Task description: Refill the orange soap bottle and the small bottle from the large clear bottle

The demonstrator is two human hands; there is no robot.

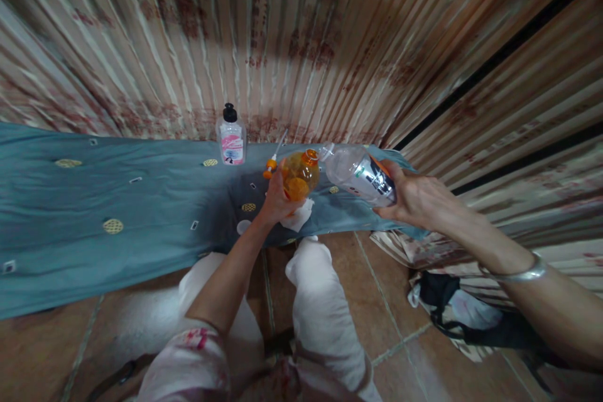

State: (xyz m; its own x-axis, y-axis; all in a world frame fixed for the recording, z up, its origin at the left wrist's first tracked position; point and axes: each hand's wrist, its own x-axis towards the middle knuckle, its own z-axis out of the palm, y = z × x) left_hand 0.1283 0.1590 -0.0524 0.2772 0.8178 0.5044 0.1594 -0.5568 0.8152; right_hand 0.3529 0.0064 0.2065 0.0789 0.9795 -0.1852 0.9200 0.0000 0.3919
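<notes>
Teal cloth — left hand: orange bottle; right hand: clear bottle.

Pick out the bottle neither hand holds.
The black-capped bottle with the pink label, upright on the cloth; the left hand grips the orange bottle, the right hand the clear bottle.

Illumination dim and muted overall; source out of view. Broad soft shadow on the curtain above the orange bottle; darker patch on the blue cloth immediately left of the same bottle. Pale glare on the tiled floor, lower left of it; small bright highlight on the bangle, lower right. Wide-angle distortion: curtain folds fan outward above the bottle. Detail soft, fine print unreadable; far from the bottle, edges stretched and smeared.
</notes>
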